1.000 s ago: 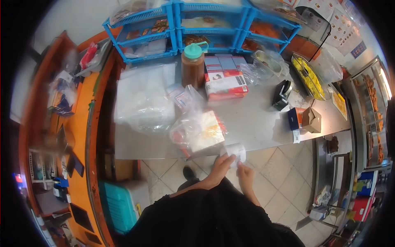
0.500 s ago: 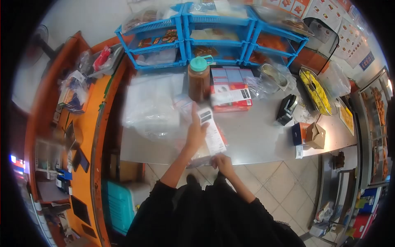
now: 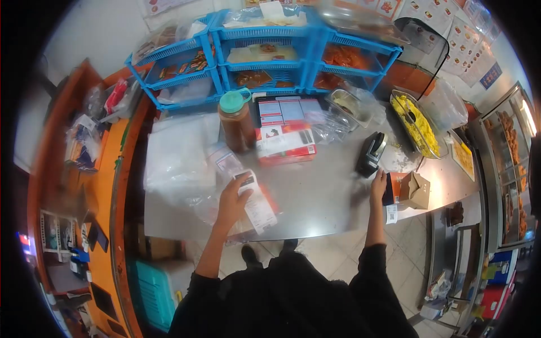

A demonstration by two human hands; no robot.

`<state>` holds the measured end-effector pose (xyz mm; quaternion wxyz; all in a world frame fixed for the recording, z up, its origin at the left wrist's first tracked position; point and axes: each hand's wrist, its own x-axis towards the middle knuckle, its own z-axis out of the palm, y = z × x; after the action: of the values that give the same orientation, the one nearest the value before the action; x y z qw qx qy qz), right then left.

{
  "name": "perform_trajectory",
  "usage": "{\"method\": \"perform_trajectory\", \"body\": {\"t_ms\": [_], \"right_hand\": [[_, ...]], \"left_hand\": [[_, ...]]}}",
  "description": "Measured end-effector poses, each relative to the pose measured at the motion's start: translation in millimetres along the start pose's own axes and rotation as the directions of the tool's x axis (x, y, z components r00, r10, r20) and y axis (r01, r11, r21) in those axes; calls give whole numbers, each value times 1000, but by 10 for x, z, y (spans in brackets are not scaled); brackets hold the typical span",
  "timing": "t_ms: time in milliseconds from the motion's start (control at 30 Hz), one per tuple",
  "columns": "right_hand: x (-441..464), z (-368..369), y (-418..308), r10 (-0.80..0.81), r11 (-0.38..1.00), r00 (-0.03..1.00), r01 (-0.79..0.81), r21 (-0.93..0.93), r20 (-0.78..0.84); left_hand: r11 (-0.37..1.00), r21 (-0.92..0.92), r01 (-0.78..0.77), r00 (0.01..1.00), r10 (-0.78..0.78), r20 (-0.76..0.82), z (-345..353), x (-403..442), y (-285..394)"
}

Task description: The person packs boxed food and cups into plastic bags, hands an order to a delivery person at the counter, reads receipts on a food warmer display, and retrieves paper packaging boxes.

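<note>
My left hand (image 3: 230, 201) is closed on a long white receipt (image 3: 260, 207), its thumb lying across the paper. Beneath the receipt lies a clear plastic bag (image 3: 239, 225) with something reddish showing at its side; the rest of its contents is hard to make out. My right hand (image 3: 377, 186) reaches to the near end of a black tape dispenser (image 3: 372, 155), fingers close together. Whether a strip of tape is between those fingertips is too small to see. Just right of this hand sits an orange and dark box (image 3: 396, 188) beside an open brown carton (image 3: 416, 191).
A stack of clear bags (image 3: 180, 155) lies left on the steel table (image 3: 315, 208). Behind stand a sauce bottle (image 3: 236, 127) with a green lid, a red box (image 3: 287, 149) and blue basket shelves (image 3: 259, 56). A tray of yellow food (image 3: 414, 124) is at right.
My right hand has left the bag and moved right to the tape dispenser. My left hand and the receipt have shifted left in view. The camera view has turned somewhat right.
</note>
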<state>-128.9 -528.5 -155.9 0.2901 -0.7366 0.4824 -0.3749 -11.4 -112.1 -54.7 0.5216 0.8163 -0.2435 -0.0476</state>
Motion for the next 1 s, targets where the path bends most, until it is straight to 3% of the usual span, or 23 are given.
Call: {"method": "perform_trajectory", "body": {"t_ms": [33,100,200,300,333,400,467,500,567,667,733,800,833,867,933,1000], "right_hand": [[167,82,19,-2,1000,1000,2,1,3],[365,220,46,186,896,939,-283,342,289],[283,111,-283,268,813,901,-401,423,340],[189,48,-209,144,805,974,-219,552,176],[82,1,-163,133,804,972,-219,553,192],[-164,-85,-21,3,970,994,-30,240,112],[-368,-52,44,162,777,886,-386,497,435],[-345,-21,57,157,780,882,-387,492,445],[-211,1,114,191,715,747,-550,431,636],[-119,-99,73,212,729,657,-599,331,723],[-81,-70,81,239,745,668,-591,309,705],[-7,18,137,387,788,621,-607,105,682],[57,90,302,271,885,681,-454,102,680],[23,104,367,248,896,686,-431,108,684],[0,111,246,245,863,618,-490,122,747],[-355,100,-161,263,796,613,-574,191,745]], "left_hand": [[1000,20,-12,1000,12,-13,-5,9,-3],[999,41,-18,999,19,-31,-20,24,-20],[992,121,-25,999,29,-30,-36,82,-106],[977,213,2,998,12,-62,-7,67,-130],[946,321,-43,986,92,-138,-11,52,4],[897,438,-63,962,172,-213,1,36,97],[809,582,-79,977,177,-114,2,-11,97],[775,620,-122,988,154,2,11,-43,23],[774,619,-133,986,166,5,24,-121,57],[780,612,-130,988,152,16,25,-236,104],[691,696,-197,976,208,70,-4,-301,154],[728,654,-207,978,173,117,-12,-352,82],[730,652,-208,977,183,107,3,-382,66],[728,653,-210,976,199,91,-1,-381,55],[733,651,-197,975,214,54,-3,-394,46],[749,630,-205,972,233,39,16,-409,34]]}}
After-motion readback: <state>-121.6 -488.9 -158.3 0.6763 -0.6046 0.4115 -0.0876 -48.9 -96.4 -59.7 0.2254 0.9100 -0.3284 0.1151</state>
